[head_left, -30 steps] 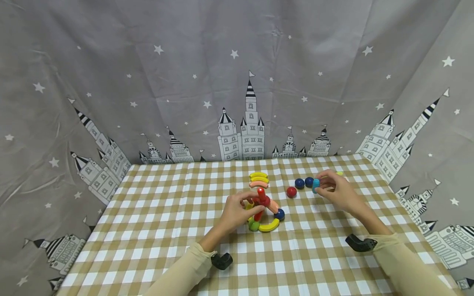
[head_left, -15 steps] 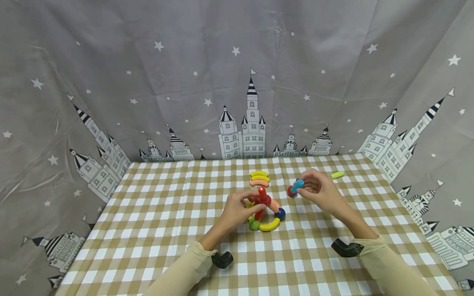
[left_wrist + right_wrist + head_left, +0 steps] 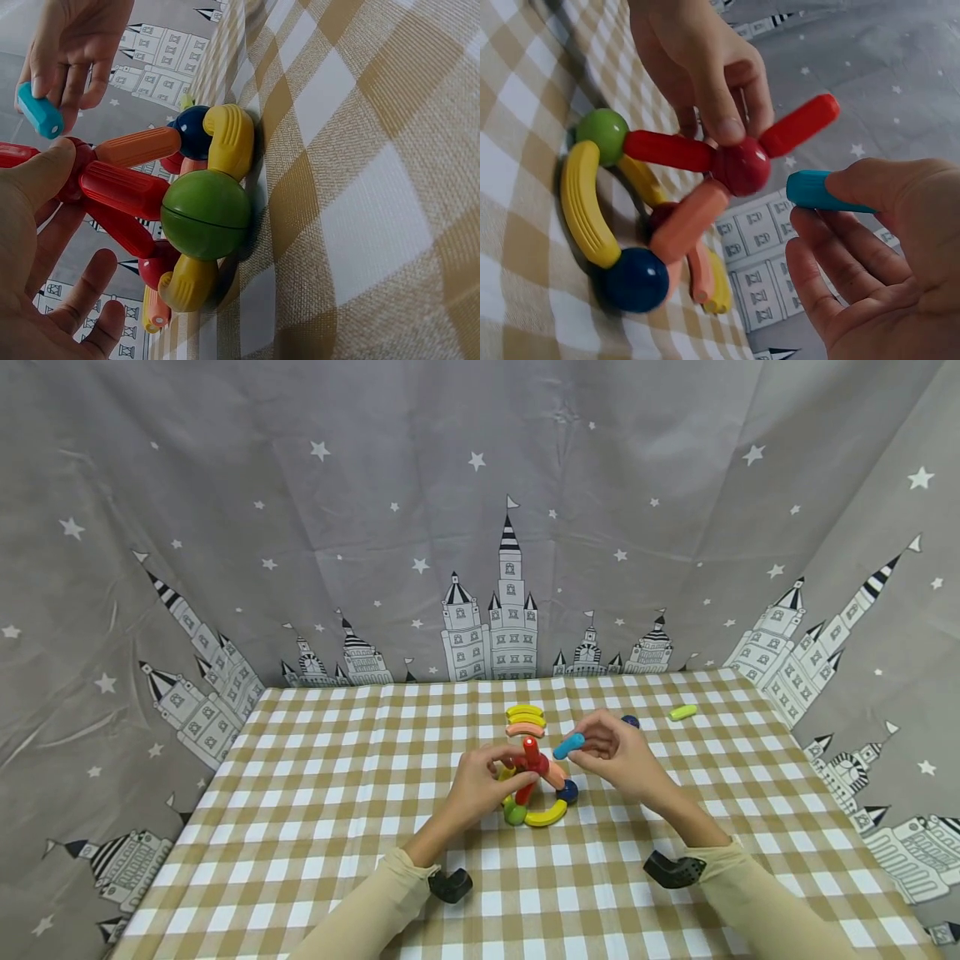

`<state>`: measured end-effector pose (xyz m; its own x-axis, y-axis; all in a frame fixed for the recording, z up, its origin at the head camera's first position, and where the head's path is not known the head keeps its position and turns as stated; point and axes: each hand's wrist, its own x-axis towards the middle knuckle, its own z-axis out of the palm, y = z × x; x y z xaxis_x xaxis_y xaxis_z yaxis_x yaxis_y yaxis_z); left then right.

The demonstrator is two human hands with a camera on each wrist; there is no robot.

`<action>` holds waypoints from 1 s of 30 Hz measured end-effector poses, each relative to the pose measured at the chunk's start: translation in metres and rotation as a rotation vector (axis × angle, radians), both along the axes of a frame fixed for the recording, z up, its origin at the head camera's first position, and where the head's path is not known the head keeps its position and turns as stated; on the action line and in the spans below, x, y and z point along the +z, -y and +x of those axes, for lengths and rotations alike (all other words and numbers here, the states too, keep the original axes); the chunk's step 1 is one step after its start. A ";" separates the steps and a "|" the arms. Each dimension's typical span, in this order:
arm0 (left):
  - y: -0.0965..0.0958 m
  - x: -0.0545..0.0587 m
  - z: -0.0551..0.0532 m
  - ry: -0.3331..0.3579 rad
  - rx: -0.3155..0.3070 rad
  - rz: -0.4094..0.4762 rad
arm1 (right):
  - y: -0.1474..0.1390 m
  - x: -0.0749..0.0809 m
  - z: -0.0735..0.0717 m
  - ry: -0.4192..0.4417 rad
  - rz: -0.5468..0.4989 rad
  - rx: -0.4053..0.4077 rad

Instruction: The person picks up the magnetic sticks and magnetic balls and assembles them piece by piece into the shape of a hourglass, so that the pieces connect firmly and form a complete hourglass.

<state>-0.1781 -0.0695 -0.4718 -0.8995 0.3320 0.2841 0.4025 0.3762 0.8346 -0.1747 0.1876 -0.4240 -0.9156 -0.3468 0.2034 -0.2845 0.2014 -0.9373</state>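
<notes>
A small frame of toy building sticks and balls stands on the table. My left hand (image 3: 483, 779) holds its red top ball (image 3: 742, 165) between thumb and fingers. From that ball a red stick (image 3: 802, 126) points upward. Two red sticks and a salmon stick (image 3: 690, 221) slope down as legs. At the base are a green ball (image 3: 206, 214), a dark blue ball (image 3: 635, 279), a red ball (image 3: 157, 262) and curved yellow sticks (image 3: 589, 202). My right hand (image 3: 618, 756) pinches a short light-blue stick (image 3: 569, 746) in the air, just right of the upright red stick and apart from it.
Behind the frame lie two curved yellow sticks (image 3: 525, 716) and a curved salmon stick (image 3: 526, 729). A lime stick (image 3: 683, 712) lies at the back right, near a loose dark blue ball (image 3: 631, 721). A checked cloth (image 3: 337, 760) covers the table; a grey curtain (image 3: 390, 527) hangs behind.
My right hand has carried the light-blue stick leftward from near the loose balls to beside the frame; it now hides most of those balls. My left hand keeps its place on the frame.
</notes>
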 end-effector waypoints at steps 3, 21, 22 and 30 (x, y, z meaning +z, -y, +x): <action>0.000 -0.001 -0.001 -0.003 0.004 -0.001 | 0.005 -0.002 0.001 0.025 -0.026 0.003; 0.000 -0.001 -0.001 -0.044 -0.005 0.021 | 0.020 -0.006 -0.001 0.022 -0.034 0.023; 0.000 -0.001 -0.001 -0.040 -0.005 0.022 | 0.020 -0.005 0.000 0.022 -0.032 0.025; 0.000 -0.002 0.000 -0.039 -0.008 0.029 | 0.022 -0.004 -0.001 0.007 -0.016 0.020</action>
<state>-0.1785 -0.0694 -0.4734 -0.8847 0.3302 0.3289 0.4381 0.3483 0.8287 -0.1758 0.1652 -0.4281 -0.9100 -0.3616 0.2029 -0.2818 0.1805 -0.9423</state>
